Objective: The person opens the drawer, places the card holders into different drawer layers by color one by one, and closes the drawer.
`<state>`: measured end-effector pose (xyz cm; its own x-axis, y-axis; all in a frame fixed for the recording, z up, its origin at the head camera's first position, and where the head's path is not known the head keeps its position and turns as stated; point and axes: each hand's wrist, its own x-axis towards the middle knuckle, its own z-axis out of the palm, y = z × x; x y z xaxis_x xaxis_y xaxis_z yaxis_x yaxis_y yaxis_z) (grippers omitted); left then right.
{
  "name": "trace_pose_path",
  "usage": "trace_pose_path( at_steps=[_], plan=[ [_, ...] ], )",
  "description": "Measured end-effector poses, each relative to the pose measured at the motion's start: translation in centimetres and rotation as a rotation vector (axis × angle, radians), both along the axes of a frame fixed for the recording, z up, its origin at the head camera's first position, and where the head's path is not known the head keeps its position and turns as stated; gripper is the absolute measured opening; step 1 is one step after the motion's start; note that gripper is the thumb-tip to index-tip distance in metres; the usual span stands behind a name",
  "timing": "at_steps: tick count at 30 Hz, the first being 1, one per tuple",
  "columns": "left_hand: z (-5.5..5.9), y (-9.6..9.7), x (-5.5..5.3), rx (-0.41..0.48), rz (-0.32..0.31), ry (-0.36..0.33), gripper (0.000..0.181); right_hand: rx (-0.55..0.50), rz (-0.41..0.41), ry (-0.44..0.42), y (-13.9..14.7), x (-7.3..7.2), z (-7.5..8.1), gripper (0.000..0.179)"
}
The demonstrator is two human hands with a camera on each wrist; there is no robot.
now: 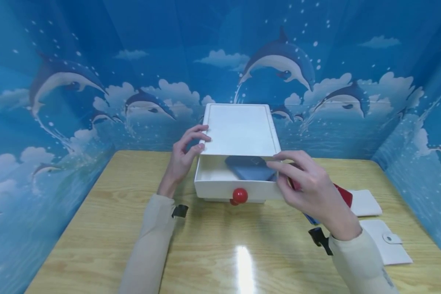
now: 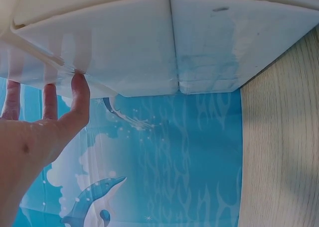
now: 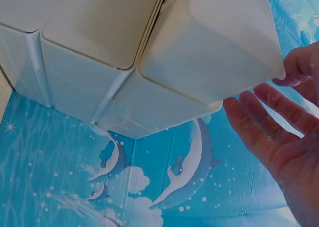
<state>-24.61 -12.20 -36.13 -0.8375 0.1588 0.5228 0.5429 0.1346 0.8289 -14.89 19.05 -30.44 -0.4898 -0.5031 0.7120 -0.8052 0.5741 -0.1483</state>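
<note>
A white drawer cabinet (image 1: 239, 130) stands at the back of the table. Its top drawer (image 1: 217, 189), with a round red knob (image 1: 240, 195), is pulled out towards me. Inside lies a flat grey-blue wallet-like item (image 1: 248, 168), partly covered by the cabinet top. My left hand (image 1: 181, 159) touches the left edge of the top with spread fingertips; in the left wrist view its fingers (image 2: 81, 90) lie against the white side. My right hand (image 1: 310, 185) is at the right front corner, fingers fairly straight; the right wrist view shows its thumb touching the drawer corner (image 3: 279, 70).
Right of the cabinet, partly behind my right hand, lie a dark red item (image 1: 344, 195) and a blue one (image 1: 311, 219). Two white wallets (image 1: 365, 203) lie farther right, the nearer with a snap strap (image 1: 392, 238). A dolphin-print curtain (image 1: 220, 53) surrounds the wooden table (image 1: 206, 253).
</note>
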Motion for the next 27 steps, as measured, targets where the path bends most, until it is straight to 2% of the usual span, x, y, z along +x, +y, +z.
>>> trace_pose_path(
  at_steps=[11, 16, 22, 27],
  plan=[
    [-0.1, 0.0, 0.1, 0.013, -0.005, 0.000, 0.027, -0.013, -0.054, -0.025, 2.0, 1.3, -0.4, 0.029],
    [-0.1, 0.0, 0.0, 0.016, -0.009, 0.002, 0.027, -0.033, -0.058, 0.029, 2.7, 1.5, -0.6, 0.040],
    [-0.2, 0.1, 0.0, 0.020, -0.012, -0.002, 0.027, -0.058, -0.082, 0.102, 3.9, 1.3, -1.3, 0.039],
    [-0.3, 0.1, 0.0, 0.015, -0.004, 0.005, 0.027, -0.065, -0.118, 0.105, 5.2, 1.3, -1.9, 0.040]
  ],
)
